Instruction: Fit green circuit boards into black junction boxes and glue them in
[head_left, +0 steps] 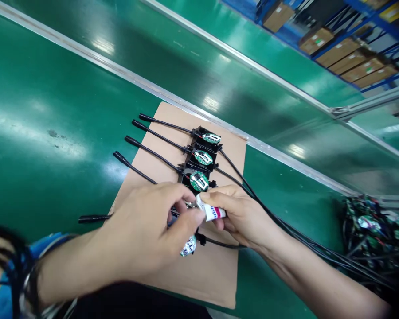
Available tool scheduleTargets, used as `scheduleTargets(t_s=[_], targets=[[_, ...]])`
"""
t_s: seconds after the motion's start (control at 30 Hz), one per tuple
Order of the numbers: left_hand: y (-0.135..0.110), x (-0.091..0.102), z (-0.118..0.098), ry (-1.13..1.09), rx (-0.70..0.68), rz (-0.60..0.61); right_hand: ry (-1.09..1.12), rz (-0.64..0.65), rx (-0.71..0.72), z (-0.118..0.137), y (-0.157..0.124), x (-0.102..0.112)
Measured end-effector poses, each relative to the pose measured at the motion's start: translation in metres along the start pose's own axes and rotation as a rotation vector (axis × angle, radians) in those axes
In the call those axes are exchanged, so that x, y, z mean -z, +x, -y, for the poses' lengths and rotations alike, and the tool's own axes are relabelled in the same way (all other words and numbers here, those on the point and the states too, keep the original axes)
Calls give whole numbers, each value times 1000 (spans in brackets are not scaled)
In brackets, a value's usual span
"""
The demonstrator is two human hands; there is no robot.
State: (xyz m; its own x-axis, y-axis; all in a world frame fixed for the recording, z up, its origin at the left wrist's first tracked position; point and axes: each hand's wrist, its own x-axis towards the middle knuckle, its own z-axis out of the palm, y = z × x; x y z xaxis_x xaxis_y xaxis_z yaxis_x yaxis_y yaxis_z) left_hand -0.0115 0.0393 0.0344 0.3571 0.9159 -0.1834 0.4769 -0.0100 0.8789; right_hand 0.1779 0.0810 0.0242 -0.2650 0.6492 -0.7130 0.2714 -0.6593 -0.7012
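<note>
My right hand [242, 212] is closed around a small white squeeze tube [210, 212] with red and blue print, tilted over the work. My left hand [156, 221] reaches in from the other side, its thumb and index finger pinched at the tube's left end. A small metallic part shows between those fingers, too hidden to name. Behind the hands, black housings [194, 170] stand in a row, with round green circuit boards [199, 180] on them. Another circuit board [188, 246] shows partly below my left thumb. My hands cover the housings there.
A brown cardboard sheet [199, 281] lies under the housings on a green surface [69, 133]. Black cables [153, 150] with plug ends stick out left; others run right towards a heap of boards and wires [369, 226]. A metal rail [119, 71] crosses behind. Shelved cartons [349, 53] stand far right.
</note>
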Motion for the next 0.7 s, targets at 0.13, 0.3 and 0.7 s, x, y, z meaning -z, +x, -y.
scheduleTargets(t_s=[0.13, 0.3, 0.7], targets=[[36, 11, -7, 11, 142, 191, 19, 0, 3, 6, 2, 3], [56, 3, 4, -126, 256, 418, 35, 1, -21, 5, 6, 8], [71, 1, -7, -437, 554, 450, 116, 58, -76, 2, 7, 12]])
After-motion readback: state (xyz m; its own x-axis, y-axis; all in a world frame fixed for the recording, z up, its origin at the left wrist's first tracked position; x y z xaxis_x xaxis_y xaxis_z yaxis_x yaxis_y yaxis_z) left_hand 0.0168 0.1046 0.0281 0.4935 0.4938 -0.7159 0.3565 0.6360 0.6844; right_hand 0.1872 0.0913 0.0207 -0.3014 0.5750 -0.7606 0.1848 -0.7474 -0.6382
